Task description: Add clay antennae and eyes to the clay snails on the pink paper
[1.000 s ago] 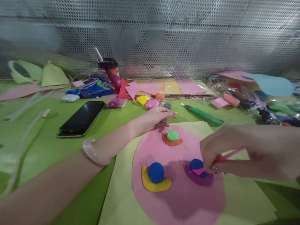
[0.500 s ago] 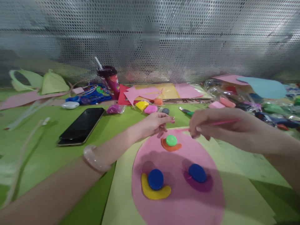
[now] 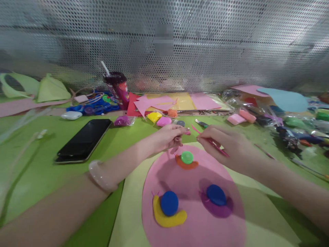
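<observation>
1. The stick (image 3: 214, 144) is thin and pink. It sits above the far edge of the disc, and its free tip points at the left fingertips.
2. The right hand (image 3: 223, 145) holds the stick. Its fingers (image 3: 205, 136) are closed narrow around the stick near the forward end, and the shaft runs back across the hand.
3. The left hand (image 3: 167, 137) is just beside the stick tip. Thumb and forefinger are drawn together at the tips with a narrow gap. Whether they pinch anything cannot be told.
4. A pale bracelet (image 3: 99, 173) is on the left wrist.
5. The disc (image 3: 195, 226) is pink paper and lies on a yellow-green sheet (image 3: 262, 219).
6. There are three clay snails on the disc:
   - green shell on orange body (image 3: 186, 159), just below both hands
   - blue shell on yellow body (image 3: 168, 209)
   - blue shell on purple body (image 3: 217, 200)
7. The counter (image 3: 38, 164) is green. One dark phone (image 3: 83, 140) lies on it, well left of the disc.
8. One dark cup (image 3: 117, 87) with a straw stands at the back. Its print cannot be read.
9. Five clay lumps (image 3: 163, 120) lie beyond the hands: magenta, yellow, pink, orange and grey.
10. No writing can be read anywhere.
</observation>
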The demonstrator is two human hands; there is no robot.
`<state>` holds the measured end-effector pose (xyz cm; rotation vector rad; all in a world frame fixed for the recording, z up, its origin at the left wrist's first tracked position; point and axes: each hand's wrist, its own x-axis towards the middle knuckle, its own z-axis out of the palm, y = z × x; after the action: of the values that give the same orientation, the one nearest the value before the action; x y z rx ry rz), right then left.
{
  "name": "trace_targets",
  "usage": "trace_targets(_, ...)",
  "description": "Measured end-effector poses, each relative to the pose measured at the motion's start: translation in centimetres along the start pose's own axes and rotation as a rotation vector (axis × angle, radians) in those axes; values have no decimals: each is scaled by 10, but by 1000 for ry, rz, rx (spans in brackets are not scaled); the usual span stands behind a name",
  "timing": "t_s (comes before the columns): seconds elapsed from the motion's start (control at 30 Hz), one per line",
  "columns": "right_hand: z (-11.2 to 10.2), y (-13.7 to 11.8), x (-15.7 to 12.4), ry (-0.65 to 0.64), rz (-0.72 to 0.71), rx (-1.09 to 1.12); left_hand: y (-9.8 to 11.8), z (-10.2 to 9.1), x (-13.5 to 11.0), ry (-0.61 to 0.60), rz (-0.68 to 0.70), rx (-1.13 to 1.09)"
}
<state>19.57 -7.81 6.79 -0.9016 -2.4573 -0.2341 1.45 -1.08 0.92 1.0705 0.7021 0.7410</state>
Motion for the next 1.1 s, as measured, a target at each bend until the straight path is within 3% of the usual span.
trace_targets(0.1,6,-1,-1,-24,9,-64,2,2,0,56,-19,-36)
trace_targets(0.23,13,1,-2,-67,-42,-127,1,1,3,46,-9,-21)
trace_targets(0.5,20,2,-5,-36,-73,-192,3,4,1,92,-11,-7)
trace_targets(1.1,21,2,-6,-30,-44,-137,-7,-5,6,14,24,35)
